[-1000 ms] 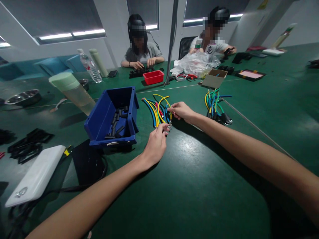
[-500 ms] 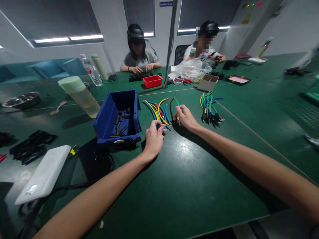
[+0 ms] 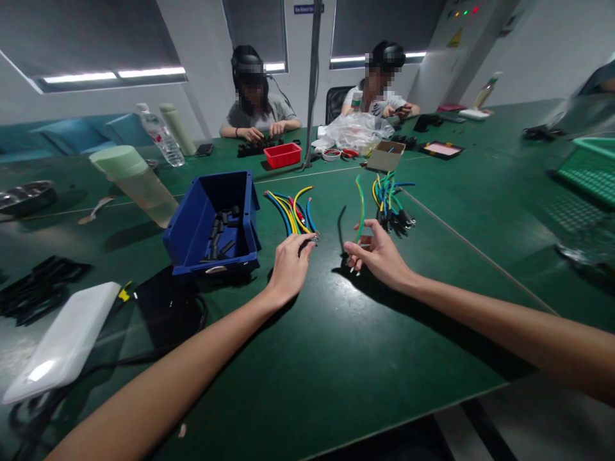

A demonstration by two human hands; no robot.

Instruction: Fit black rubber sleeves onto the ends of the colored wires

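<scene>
My right hand (image 3: 377,253) pinches a green-and-yellow wire (image 3: 361,205) that stands up from its fingers and curves. Small metal ends poke out below those fingers. My left hand (image 3: 291,266) lies at the near end of a loose bunch of blue, yellow and red wires (image 3: 294,211). Its thumb and fingers close around the wires' near ends, partly hiding them. Beyond my right hand lies another bunch of wires (image 3: 391,198), with black sleeves and metal lugs on the near ends. To the left of my left hand is a blue bin (image 3: 170,246) holding several black sleeves (image 3: 221,234).
A pale-lidded bottle (image 3: 137,179) stands by the bin. A white power bank (image 3: 65,339) with black cables lies at the left. Across the green table (image 3: 307,358) are a red tray (image 3: 282,155), a cardboard box (image 3: 385,157) and two seated people. A green basket (image 3: 593,166) is at right.
My right hand has moved right and toward me with the green-and-yellow wire, lifting it clear of the bunch. My left hand stays by the wires. The camera view has shifted slightly.
</scene>
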